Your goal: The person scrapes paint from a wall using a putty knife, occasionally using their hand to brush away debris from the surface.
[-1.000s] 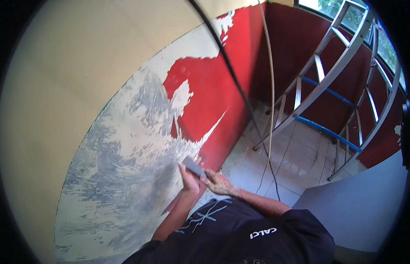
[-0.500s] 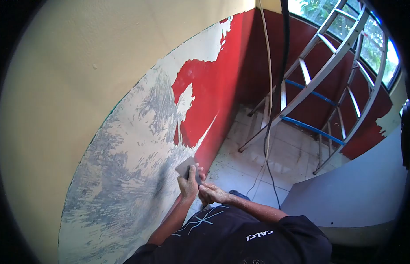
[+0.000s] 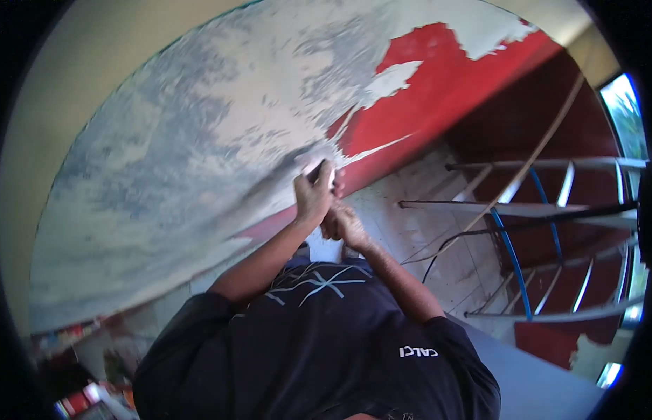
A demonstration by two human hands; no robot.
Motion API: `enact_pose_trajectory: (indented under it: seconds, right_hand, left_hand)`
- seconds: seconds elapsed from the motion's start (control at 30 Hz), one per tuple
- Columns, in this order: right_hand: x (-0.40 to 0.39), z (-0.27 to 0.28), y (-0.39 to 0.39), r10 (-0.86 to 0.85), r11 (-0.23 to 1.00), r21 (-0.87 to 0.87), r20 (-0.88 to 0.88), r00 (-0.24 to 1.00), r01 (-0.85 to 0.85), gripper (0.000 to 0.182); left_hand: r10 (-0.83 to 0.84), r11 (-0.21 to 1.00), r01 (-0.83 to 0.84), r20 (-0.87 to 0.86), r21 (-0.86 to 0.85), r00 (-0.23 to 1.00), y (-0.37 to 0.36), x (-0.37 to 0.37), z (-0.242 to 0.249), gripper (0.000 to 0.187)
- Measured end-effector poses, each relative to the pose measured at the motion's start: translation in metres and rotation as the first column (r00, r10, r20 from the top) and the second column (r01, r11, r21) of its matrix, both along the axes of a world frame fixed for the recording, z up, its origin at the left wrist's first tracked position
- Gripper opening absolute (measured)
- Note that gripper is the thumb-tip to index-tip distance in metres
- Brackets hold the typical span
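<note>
My left hand (image 3: 313, 199) is closed round a flat grey tool (image 3: 317, 169), its thumb lying along the face. The tool's upper edge is close to the wall (image 3: 263, 105), where grey-streaked white filler borders red paint (image 3: 424, 91); whether it touches the wall is unclear. Just below and to the right, my right hand (image 3: 345, 225) has its fingers curled in beside my left hand. What those fingers hold, if anything, is hidden.
A metal ladder (image 3: 508, 208) with blue bars stands at the right on the tiled floor (image 3: 389, 203). A cord (image 3: 550, 136) and a dark cable (image 3: 585, 211) cross in front of it. Assorted items (image 3: 81, 399) lie at the lower left.
The view has turned, so the wall now fills the upper left and the ladder appears sideways. The tool has turned more edge-on in my left hand; my right hand remains close below it.
</note>
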State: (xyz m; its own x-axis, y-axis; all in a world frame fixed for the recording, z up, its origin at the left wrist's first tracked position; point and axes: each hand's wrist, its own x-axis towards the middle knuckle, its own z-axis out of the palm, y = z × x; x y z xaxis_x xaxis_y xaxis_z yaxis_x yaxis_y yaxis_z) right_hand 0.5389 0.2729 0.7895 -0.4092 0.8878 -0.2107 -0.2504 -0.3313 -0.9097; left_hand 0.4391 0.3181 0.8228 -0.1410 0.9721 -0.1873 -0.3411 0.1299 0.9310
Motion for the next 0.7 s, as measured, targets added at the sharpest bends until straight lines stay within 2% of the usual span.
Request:
enact_pose_trajectory:
  seconds: [0.07,0.13,0.23,0.33,0.37,0.5,0.6,0.63,0.7]
  right_hand:
    - [0.016,-0.013,0.013,0.118,0.993,0.025,0.064,0.991,-0.119,0.04]
    - [0.023,-0.021,0.016,0.115,0.993,-0.029,0.098,0.989,-0.112,0.039]
    - [0.024,-0.031,0.017,0.054,0.997,-0.051,0.066,0.996,-0.05,0.037]
    - [0.027,-0.057,0.024,0.097,0.994,0.029,0.125,0.987,-0.101,0.034]
    - [0.027,-0.065,0.026,0.097,0.992,0.062,0.149,0.984,-0.108,0.036]
    - [0.016,-0.078,0.031,0.013,0.992,0.12,0.295,0.955,-0.051,0.038]
    - [0.009,-0.089,0.033,-0.013,0.994,0.11,0.252,0.968,-0.015,0.036]
    - [0.006,-0.082,0.032,-0.056,0.99,0.141,0.211,0.976,0.026,0.039]
    - [0.005,-0.094,0.031,-0.067,0.992,0.118,0.202,0.977,0.044,0.039]
  left_hand:
    - [0.083,0.996,-0.083,0.014,-0.02,0.996,0.006,0.012,-0.011,0.03]
    - [0.169,0.985,-0.169,-0.003,-0.012,0.986,0.009,0.022,-0.014,0.028]
    - [0.182,0.982,-0.184,-0.052,-0.035,0.982,0.006,0.03,-0.014,0.028]
    - [0.21,0.977,-0.211,-0.049,-0.029,0.977,0.004,0.03,-0.028,0.029]
    - [0.274,0.961,-0.274,-0.008,-0.04,0.962,0.005,0.032,-0.034,0.032]
    - [0.249,0.968,-0.25,-0.028,-0.033,0.968,0.009,0.026,-0.047,0.038]
    - [0.154,0.988,-0.154,0.057,-0.002,0.987,0.011,0.02,-0.052,0.04]
    - [0.165,0.985,-0.166,0.025,0.053,0.986,0.012,0.021,-0.053,0.04]
    - [0.184,0.982,-0.182,-0.053,0.04,0.981,0.012,0.023,-0.061,0.042]
